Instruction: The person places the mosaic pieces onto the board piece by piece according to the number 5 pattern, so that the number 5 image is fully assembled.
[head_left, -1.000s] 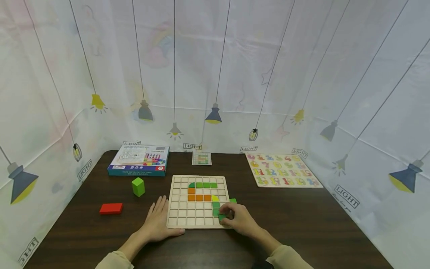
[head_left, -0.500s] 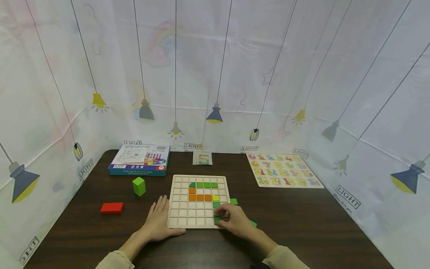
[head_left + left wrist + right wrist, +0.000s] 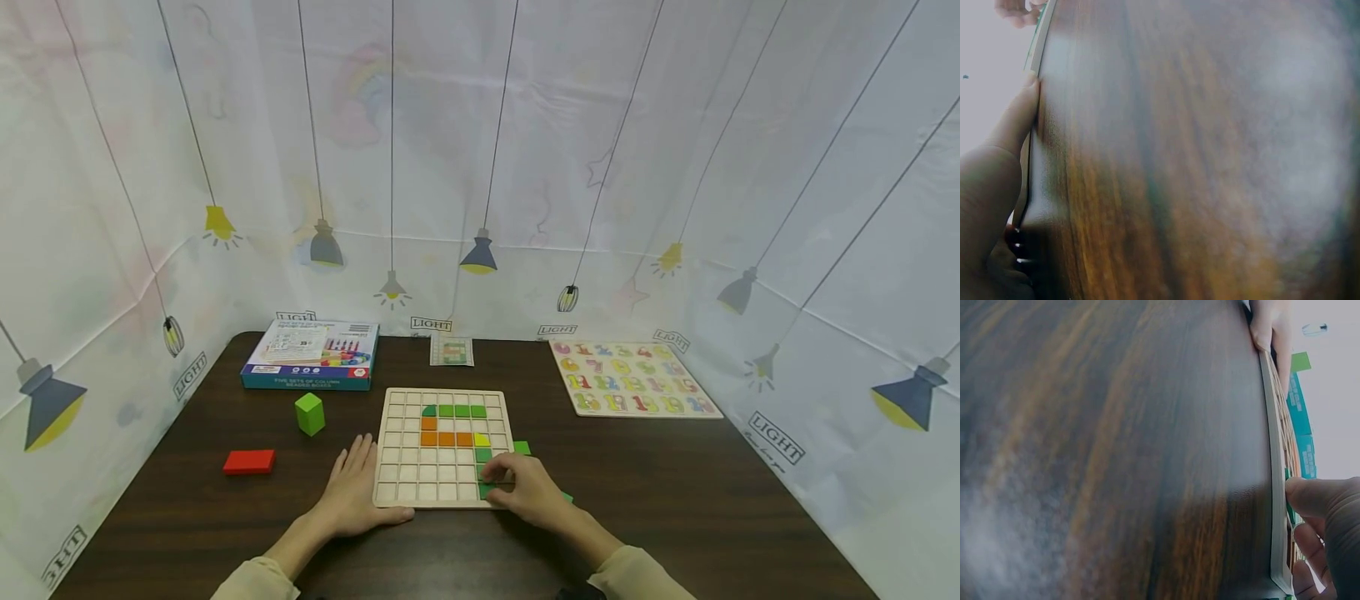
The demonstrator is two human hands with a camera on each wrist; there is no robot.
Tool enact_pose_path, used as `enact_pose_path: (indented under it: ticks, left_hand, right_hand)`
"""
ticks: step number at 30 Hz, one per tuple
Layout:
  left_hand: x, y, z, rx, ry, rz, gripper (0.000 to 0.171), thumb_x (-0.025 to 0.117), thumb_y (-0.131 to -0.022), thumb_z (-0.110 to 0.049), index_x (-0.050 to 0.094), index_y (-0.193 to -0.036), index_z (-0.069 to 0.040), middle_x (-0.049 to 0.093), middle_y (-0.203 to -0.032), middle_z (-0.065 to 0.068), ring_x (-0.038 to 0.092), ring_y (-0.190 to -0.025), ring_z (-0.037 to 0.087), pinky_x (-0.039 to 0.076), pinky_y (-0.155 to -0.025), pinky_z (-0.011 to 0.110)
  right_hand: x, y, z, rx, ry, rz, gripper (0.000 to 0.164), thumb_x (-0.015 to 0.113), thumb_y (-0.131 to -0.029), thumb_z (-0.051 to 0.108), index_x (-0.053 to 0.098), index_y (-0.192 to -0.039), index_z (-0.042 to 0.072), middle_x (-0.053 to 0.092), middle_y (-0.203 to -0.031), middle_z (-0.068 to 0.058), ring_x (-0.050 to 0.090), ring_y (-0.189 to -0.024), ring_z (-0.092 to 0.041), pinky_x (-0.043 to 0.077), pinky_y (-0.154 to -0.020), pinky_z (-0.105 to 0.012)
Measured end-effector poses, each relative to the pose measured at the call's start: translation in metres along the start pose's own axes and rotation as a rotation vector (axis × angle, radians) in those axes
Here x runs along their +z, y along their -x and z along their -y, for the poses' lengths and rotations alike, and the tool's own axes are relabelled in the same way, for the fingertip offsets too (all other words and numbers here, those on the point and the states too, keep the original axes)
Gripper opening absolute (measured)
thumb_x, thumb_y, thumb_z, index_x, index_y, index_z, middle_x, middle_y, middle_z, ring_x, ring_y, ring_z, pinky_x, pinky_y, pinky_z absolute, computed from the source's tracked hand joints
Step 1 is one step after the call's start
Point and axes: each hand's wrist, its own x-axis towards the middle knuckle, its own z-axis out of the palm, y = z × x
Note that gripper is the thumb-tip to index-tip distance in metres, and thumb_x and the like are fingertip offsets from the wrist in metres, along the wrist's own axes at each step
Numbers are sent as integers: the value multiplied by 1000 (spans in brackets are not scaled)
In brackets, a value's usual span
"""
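Observation:
A pale wooden grid board [image 3: 386, 505] lies in front of me with rows of green, orange and yellow square tiles set in its cells. My left hand [image 3: 351, 492] lies flat with straight fingers along its left side, thumb on the near edge. At the lower right cells my right hand [image 3: 531, 490] pinches a dark green tile [image 3: 485, 492] between thumb and curled fingers. From the right wrist, the thumb presses that same tile [image 3: 1290, 506] just inside the board's rim. The hand partly covers the green tiles there.
Loose green blocks [image 3: 522, 448] lie right of the board, one half hidden behind my right wrist. To the left are a red block [image 3: 249, 462] and a light green block [image 3: 310, 415]. A boxed set [image 3: 307, 379], a pattern card [image 3: 452, 352] and a number board [image 3: 633, 379] stand farther back.
My right hand has moved slightly left, bringing the dark green tile from the board's right edge into the lower right cell area. The left hand stays in place.

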Motion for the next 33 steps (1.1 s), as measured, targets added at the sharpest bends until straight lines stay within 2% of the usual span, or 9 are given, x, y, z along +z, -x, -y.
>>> enact_pose_path:
  ticks: [12,18,26,33]
  left_hand:
    - [-3,1,-3,-13,-17,23,124,64,-68,-74,19,-144,13,13,-151,29,6,-141,40,6,-109,55]
    - [-4,0,-4,-7,-8,15,123,67,-68,-71,19,-144,13,13,-151,30,7,-140,41,5,-109,55]
    - [-5,0,-5,-5,-10,18,122,67,-69,-70,18,-144,13,13,-151,30,6,-140,41,5,-109,55]
    - [-5,1,-4,-5,-11,16,123,66,-69,-71,18,-144,13,14,-151,30,7,-140,41,6,-109,56]
  right_hand:
    - [-1,3,-1,-3,8,-32,24,75,-78,3,67,-100,8,66,-94,-1,63,-82,-17,52,-71,-28]
    - [-10,9,-9,30,4,-70,21,74,-81,8,67,-100,9,67,-91,3,60,-76,-10,51,-65,-26]
    - [-33,29,-19,119,-6,-112,18,70,-84,4,65,-101,6,67,-93,-2,63,-83,-11,52,-72,-27]
    - [-46,50,-33,152,46,-172,19,71,-82,2,66,-99,9,67,-91,2,63,-82,-10,52,-69,-27]
